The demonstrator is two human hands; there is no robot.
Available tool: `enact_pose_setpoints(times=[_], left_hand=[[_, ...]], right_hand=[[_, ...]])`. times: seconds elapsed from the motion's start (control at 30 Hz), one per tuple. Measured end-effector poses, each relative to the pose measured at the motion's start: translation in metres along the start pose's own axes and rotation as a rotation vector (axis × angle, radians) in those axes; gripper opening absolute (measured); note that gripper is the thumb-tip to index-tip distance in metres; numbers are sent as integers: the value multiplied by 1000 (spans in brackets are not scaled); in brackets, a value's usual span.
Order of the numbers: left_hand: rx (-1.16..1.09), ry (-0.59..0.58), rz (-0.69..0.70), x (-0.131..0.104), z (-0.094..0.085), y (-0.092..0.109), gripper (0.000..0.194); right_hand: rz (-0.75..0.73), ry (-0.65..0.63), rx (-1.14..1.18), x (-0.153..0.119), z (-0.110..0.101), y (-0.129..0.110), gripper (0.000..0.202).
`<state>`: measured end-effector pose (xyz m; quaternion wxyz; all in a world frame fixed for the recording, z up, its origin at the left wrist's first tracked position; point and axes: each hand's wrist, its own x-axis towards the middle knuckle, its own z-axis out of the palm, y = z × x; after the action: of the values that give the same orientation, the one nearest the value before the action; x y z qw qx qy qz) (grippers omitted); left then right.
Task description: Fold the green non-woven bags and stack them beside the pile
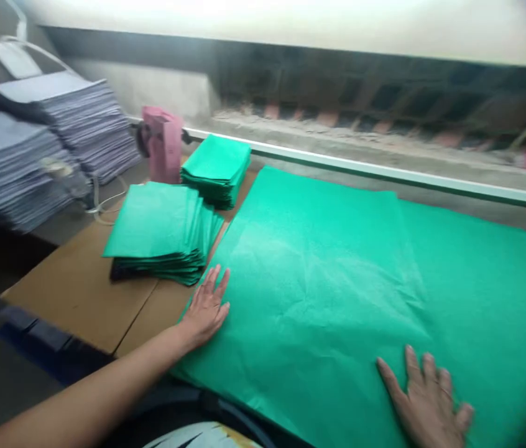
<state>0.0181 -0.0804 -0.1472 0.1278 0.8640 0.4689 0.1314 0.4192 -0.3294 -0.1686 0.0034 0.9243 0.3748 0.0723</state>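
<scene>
A large sheet of green, fabric-like material lies spread over the work surface, with light creases across its middle. My left hand rests flat on the sheet's left edge, fingers stretched out. Toward the front right, my right hand lies on the same green material with its fingers spread. Neither hand holds anything. Just beyond my left hand sits a fanned stack of folded green pieces. Behind that stands a second, neater green stack.
Brown cardboard covers the surface at left. A pink object, perhaps a small fan, stands behind the green stacks. Tall piles of grey folded sheets and a white cable are farther left. A pale rail runs along the back.
</scene>
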Motion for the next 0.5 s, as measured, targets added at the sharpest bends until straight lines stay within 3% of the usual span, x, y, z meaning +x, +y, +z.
enact_pose_setpoints(times=[0.07, 0.13, 0.27, 0.33, 0.4, 0.5], left_hand=[[47, 86, 97, 13, 18, 3, 66], [115, 146, 163, 16, 31, 1, 65], [226, 221, 194, 0, 41, -7, 66], [260, 233, 200, -8, 43, -8, 66], [269, 221, 188, -9, 42, -5, 66], [239, 163, 160, 2, 33, 5, 68]], right_hand=[[100, -72, 52, 43, -8, 5, 80], [142, -108, 83, 108, -16, 0, 81], [144, -105, 103, 261, -29, -35, 85], [174, -110, 113, 316, -33, -51, 86], [193, -114, 120, 340, -29, -55, 85], [53, -52, 95, 324, -8, -42, 80]])
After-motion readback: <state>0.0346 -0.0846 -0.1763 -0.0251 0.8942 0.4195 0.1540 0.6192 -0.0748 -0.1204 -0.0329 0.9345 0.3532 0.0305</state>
